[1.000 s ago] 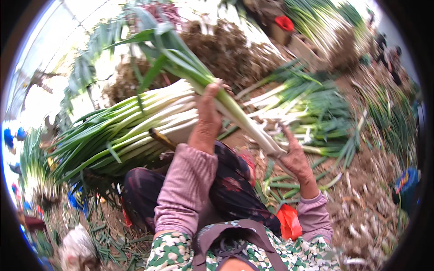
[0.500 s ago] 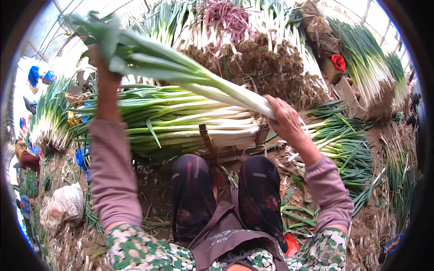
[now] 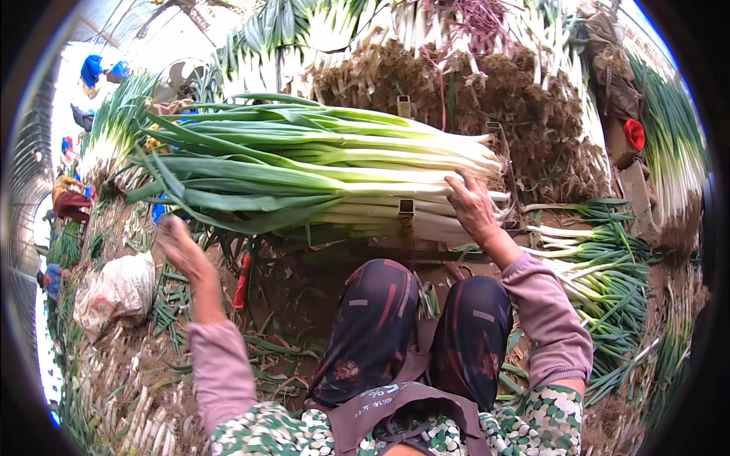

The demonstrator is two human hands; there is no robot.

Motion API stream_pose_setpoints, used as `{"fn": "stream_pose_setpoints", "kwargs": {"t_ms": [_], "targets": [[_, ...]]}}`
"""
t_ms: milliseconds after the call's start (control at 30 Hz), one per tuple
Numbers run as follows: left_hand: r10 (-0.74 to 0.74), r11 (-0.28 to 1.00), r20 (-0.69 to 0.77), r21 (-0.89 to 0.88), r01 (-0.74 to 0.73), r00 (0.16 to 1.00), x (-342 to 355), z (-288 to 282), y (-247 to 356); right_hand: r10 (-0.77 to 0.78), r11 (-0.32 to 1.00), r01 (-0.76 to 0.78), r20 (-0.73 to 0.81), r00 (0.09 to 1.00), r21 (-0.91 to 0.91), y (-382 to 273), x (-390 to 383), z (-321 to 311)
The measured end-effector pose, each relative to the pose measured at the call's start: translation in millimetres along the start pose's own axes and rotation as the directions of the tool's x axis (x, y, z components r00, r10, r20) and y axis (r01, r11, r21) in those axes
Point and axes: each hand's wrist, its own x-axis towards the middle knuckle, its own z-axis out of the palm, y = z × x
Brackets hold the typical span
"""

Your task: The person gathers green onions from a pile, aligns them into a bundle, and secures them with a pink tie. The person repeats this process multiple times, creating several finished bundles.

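A thick pile of large green onions point(image 3: 342, 152) lies crosswise on a low metal rack point(image 3: 407, 213) before my knees, leaves to the left and white stems to the right. My right hand point(image 3: 475, 207) is at the white ends on the near side, fingers bent over a green onion point(image 3: 380, 188) lying on top of the pile. Off to the left, my left hand point(image 3: 182, 247) hangs just below the drooping leaf tips, apart from them. Motion smears its fingers.
More green onions point(image 3: 585, 266) lie on the ground at right. Bundles with soil-covered roots point(image 3: 456, 99) stand along the back. A white sack point(image 3: 118, 292) sits at left, a red strip point(image 3: 243, 281) hangs under the pile, and people point(image 3: 68, 197) are far left.
The green onion I held raised in both hands has come down onto the pile. My left hand has dropped away from its leaves; my right stays at the white end. The view has shifted.
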Motion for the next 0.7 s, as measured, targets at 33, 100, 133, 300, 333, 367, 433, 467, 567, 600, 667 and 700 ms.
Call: {"fn": "stream_pose_setpoints", "kwargs": {"t_ms": [33, 100, 133, 300, 333, 367, 433, 467, 567, 600, 667, 700], "targets": [[-0.101, 0.973, 0.065, -0.203, 0.112, 0.993, -37.8, 5.9, 2.0, -0.015, 1.0, 0.015, -0.027, 1.0, 0.019, -1.5, -2.1, -0.5], [-0.443, 0.804, 0.382, -0.231, 0.547, 0.811, -99.4, 16.5, -17.0, -0.06, 0.995, 0.064, -0.062, 0.996, 0.073, -8.6, -1.0, 3.2], [-0.591, 0.707, 0.512, -0.044, 0.706, 0.624, -125.0, 27.9, 3.2, -0.057, 0.998, 0.058, -0.054, 0.997, 0.025, -6.5, -3.6, 2.6], [-0.254, 0.809, 0.842, -0.084, 0.581, 0.476, -151.8, 77.6, -58.9, 0.004, 0.998, -0.007, 0.034, 0.999, 0.07, -10.0, 3.1, 11.3], [-0.248, 0.867, 0.808, -0.061, 0.494, 0.535, -151.9, 86.5, -55.3, 0.029, 0.994, -0.035, 0.063, 0.998, 0.1, -3.0, -0.3, 12.3], [-0.234, 0.918, 0.766, -0.029, 0.397, 0.599, -149.0, 90.8, -47.3, 0.051, 0.983, -0.071, 0.119, 0.992, 0.172, -1.6, 1.0, 8.4], [-0.031, 0.999, 0.592, 0.036, 0.012, 0.805, -146.1, 94.3, -41.7, 0.006, 0.968, -0.03, 0.096, 0.995, 0.25, 0.6, 0.6, 4.4], [0.046, 0.998, 0.522, -0.055, -0.02, 0.852, -151.4, 93.3, -40.4, -0.017, 0.955, -0.007, 0.078, 0.997, 0.297, -0.5, 1.5, 2.1], [0.106, 0.994, 0.405, -0.035, -0.1, 0.908, -147.3, 83.9, -31.4, 0.006, 0.936, -0.018, 0.036, 0.999, 0.351, -10.2, 6.4, -8.0], [0.135, 0.984, 0.355, -0.158, -0.083, 0.925, -146.2, 90.9, -27.5, 0.024, 0.93, -0.035, 0.035, 0.999, 0.367, -12.7, 7.4, -7.4], [0.163, 0.96, 0.309, -0.27, -0.078, 0.937, -141.4, 100.2, -17.3, 0.046, 0.904, -0.041, -0.001, 0.999, 0.425, -8.9, 10.6, -4.9], [0.164, 0.964, 0.321, -0.253, -0.082, 0.933, -139.1, 101.9, -13.1, 0.06, 0.892, -0.055, 0.004, 0.998, 0.449, -5.6, 11.3, -3.6]]}}
